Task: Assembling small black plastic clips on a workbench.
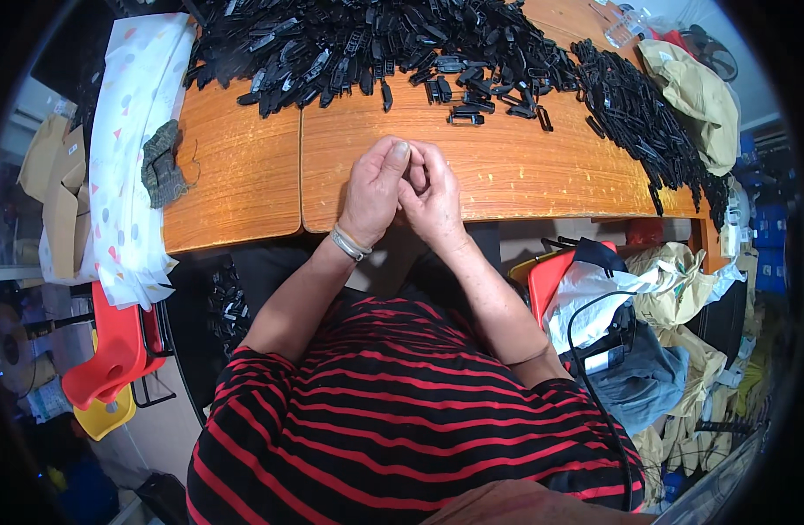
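My left hand [372,194] and my right hand [435,197] meet at the front edge of the wooden table [244,166]. Both have their fingers curled and pressed together, the tips touching. Whatever they may hold between them is hidden or too small to name. A metal bracelet [350,245] circles my left wrist. Beyond the hands lies a big heap of small black plastic parts [358,44], with a few loose black parts [472,109] along its near side.
A second pile of narrow black parts [638,114] runs down the table's right side. At the left lie a patterned white sheet [126,166] and a dark knitted cloth [162,166]. Red chairs [113,350] and brown paper bags [682,280] stand around the table.
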Demonstrator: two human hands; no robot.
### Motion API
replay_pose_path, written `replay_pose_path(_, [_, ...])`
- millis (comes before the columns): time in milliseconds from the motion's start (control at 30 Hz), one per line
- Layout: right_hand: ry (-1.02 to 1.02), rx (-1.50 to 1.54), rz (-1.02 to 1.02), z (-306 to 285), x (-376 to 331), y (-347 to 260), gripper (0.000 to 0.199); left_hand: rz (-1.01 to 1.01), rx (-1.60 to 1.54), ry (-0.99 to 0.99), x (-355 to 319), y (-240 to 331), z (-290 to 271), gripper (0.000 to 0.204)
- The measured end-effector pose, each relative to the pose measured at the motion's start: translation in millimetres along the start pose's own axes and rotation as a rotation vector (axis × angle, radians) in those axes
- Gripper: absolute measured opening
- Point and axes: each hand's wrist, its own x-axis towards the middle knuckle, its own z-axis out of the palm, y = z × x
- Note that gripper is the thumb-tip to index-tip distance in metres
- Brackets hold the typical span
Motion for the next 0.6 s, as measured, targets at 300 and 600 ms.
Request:
replay_pose_path(300, [-0.099,-0.257,0.180,-5,88,28,0.035,0.156,0.716,0.278,61,17,-62,0.021])
replay_pose_path(600, [-0.230,-0.732,0.213,20,119,30,0.031,0.307,1.758,0.161,116,20,-59,0.017])
